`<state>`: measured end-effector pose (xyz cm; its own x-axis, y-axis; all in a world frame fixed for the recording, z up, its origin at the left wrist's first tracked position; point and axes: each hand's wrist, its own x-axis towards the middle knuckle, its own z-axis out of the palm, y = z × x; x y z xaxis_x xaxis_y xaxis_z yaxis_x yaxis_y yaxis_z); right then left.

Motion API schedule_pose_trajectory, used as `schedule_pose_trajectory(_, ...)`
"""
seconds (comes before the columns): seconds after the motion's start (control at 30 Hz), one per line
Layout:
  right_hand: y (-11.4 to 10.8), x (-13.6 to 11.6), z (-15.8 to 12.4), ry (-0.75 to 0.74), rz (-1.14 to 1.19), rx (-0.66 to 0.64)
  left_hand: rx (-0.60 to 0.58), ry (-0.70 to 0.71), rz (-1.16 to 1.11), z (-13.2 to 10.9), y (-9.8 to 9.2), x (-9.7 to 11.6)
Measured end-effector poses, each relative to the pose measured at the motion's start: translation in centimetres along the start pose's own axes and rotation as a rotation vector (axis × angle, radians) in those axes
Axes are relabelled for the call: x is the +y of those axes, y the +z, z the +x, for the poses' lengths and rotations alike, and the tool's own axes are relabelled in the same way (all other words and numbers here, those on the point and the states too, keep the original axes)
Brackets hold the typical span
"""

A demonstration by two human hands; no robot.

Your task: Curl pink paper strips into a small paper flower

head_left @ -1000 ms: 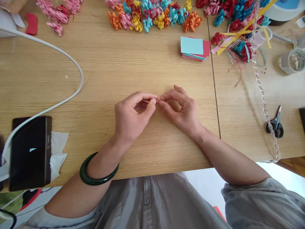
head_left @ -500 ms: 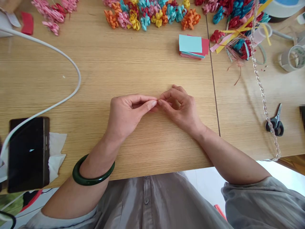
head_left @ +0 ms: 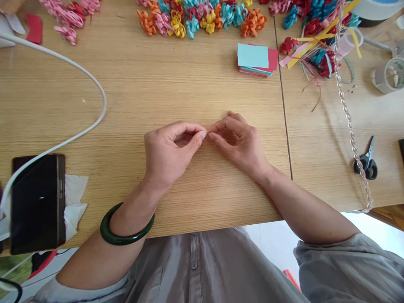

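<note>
My left hand (head_left: pixel 168 153) and my right hand (head_left: pixel 241 145) meet fingertip to fingertip over the middle of the wooden table (head_left: pixel 126 84). Each has thumb and index finger pinched together. Whatever lies between the fingertips is too small and hidden to name; a hint of pink shows behind the right fingers. A dark green bangle (head_left: pixel 126 242) circles my left wrist. Beyond the right hand lies a stack of paper cards, light blue (head_left: pixel 252 56) on top with red showing beneath.
Colourful paper curls (head_left: pixel 208 22) line the far edge. Strips and more curls (head_left: pixel 318 38) lie far right, near a tape roll (head_left: pixel 389 75). Scissors (head_left: pixel 368 162) rest at right under a clear twisted cord (head_left: pixel 347 120). A white cable (head_left: pixel 101 94) loops over a phone (head_left: pixel 36 206) at left.
My left hand's fingers have curled slightly and its wrist has shifted a little to the right. The right hand has barely moved.
</note>
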<state>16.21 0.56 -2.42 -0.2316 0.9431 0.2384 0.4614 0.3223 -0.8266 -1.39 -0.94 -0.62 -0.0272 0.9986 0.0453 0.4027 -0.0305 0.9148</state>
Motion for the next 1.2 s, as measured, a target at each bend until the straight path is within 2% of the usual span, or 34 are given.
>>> schedule_pose_trajectory(0.33, -0.1, -0.1, 0.1, 0.034, 0.013, 0.02, -0.049, -0.076, -0.142, 0.2, -0.2, 0.1)
schedule_pose_trajectory(0.77, 0.0, -0.4, -0.1, -0.034, -0.027, 0.008, -0.006, -0.054, -0.027, -0.1, 0.1, 0.1)
schedule_pose_trajectory(0.87, 0.0, -0.5, -0.2, -0.051, -0.032, 0.001, 0.007, -0.027, -0.017, -0.3, 0.2, 0.0)
schedule_pose_trajectory(1.07, -0.1, -0.5, -0.2, -0.078, -0.028, -0.001, 0.082, 0.146, 0.136, -0.8, 0.6, 0.0)
schedule_pose_trajectory(1.2, -0.1, -0.2, -0.1, -0.051, -0.012, 0.025, 0.004, 0.011, -0.071, -0.4, 0.4, 0.0)
